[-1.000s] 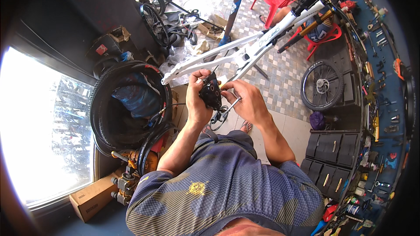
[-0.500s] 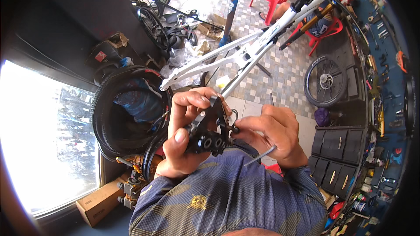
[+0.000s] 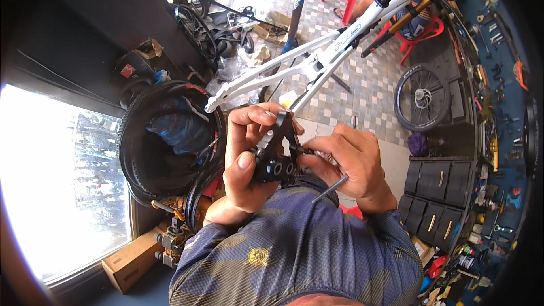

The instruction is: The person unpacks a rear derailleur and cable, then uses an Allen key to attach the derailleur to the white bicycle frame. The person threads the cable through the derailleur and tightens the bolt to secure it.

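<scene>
At the far left, a bright rectangular window [image 3: 62,192] glares, and beside its lower right corner lies a long brown cardboard box [image 3: 135,260]. Next come black rubber bicycle tyres [image 3: 131,150], heaped in a ring, with a crumpled blue plastic bag [image 3: 180,131] inside them.

Near the middle, in front of the person's chest, the left hand [image 3: 241,161] has its fingers clamped on a black metal bicycle part [image 3: 277,165] with round holes. The thumb presses on its left side and the other fingers curl over its upper end; the part is held up in the air, tilted. Above the hands, a slender blue upright post [image 3: 297,8] stands behind a white bicycle frame [image 3: 323,71], which slants up toward the right over the checkered tile floor [image 3: 378,82].

Just right of the part, the right hand [image 3: 360,161] has its thumb and index finger closed on a small black piece [image 3: 307,152] at the part's right edge. A thin grey metal rod [image 3: 330,188] juts down and leftward from under this hand.

Farther right, a black-tyred bicycle wheel [image 3: 400,101] stands near a purple bundle [image 3: 418,144]. At the right edge, tools hang on a blue wall board [image 3: 508,127].
</scene>
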`<state>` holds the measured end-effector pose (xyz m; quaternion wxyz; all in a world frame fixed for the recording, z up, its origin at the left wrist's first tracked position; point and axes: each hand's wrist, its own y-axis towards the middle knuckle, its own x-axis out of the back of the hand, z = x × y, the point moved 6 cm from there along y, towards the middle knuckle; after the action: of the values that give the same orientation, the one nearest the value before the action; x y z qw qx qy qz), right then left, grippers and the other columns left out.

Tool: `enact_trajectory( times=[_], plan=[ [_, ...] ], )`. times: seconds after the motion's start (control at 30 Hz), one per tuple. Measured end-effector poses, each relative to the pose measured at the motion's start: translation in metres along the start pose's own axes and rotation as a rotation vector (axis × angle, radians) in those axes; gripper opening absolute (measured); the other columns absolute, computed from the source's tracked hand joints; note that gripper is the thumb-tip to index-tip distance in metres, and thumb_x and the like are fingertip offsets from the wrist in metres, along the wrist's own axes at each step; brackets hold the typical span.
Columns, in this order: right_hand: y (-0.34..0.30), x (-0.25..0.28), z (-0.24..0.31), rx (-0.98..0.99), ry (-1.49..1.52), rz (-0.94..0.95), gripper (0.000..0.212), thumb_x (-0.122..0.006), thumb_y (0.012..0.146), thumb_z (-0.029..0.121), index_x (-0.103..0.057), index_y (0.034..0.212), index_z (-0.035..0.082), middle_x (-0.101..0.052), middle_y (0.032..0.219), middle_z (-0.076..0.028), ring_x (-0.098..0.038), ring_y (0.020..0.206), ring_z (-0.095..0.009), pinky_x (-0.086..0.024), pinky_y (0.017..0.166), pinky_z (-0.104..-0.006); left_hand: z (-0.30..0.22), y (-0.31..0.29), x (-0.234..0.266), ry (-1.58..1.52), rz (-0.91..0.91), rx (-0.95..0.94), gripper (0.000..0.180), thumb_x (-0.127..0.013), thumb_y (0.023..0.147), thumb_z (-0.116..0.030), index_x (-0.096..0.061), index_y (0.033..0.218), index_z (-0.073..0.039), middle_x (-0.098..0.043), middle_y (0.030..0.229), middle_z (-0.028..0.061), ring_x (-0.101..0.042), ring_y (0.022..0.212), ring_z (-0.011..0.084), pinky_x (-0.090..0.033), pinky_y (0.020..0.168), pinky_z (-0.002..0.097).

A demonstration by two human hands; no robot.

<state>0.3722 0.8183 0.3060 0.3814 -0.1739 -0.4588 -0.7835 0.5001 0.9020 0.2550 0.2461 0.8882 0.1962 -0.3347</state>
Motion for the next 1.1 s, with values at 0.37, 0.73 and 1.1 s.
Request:
enact_trajectory(
  times=[0.37,0.73,1.1],
  plan=[
    [0.006,-0.001,-0.012,-0.131,0.003,-0.052,0.026,-0.083,0.081,0.027,-0.069,0.088,0.006,-0.053,0.067,-0.005,-0.054,0.053,-0.02,-0.04,0.049,-0.0326,0.01,0.008,0.012,0.002,-0.053,-0.011,0.054,-0.059,0.085,-0.042,-0.046,0.122,-0.005,-0.053,0.12,0.0193,-0.057,0.108,0.0315,-0.044,0.099,0.0444],
    [0.005,-0.014,-0.013,-0.075,-0.017,0.026,0.024,-0.075,0.084,0.004,-0.067,0.107,0.006,-0.063,0.082,-0.009,-0.066,0.066,-0.025,-0.053,0.058,-0.038,0.017,0.017,0.027,-0.058,-0.092,0.001,0.052,-0.056,0.087,-0.038,-0.046,0.124,-0.002,-0.052,0.122,0.0181,-0.061,0.108,0.0311,-0.051,0.094,0.0432],
    [-0.031,-0.019,-0.077,-0.331,0.798,-0.137,0.009,-0.061,0.098,0.008,-0.054,0.102,0.004,-0.05,0.075,0.003,-0.043,0.062,-0.004,-0.035,0.054,-0.023,0.036,0.031,0.042,-0.518,-0.109,0.321,0.044,-0.051,0.092,-0.039,-0.055,0.118,-0.003,-0.061,0.117,0.0223,-0.059,0.102,0.0352,-0.047,0.088,0.0457]
  ],
)
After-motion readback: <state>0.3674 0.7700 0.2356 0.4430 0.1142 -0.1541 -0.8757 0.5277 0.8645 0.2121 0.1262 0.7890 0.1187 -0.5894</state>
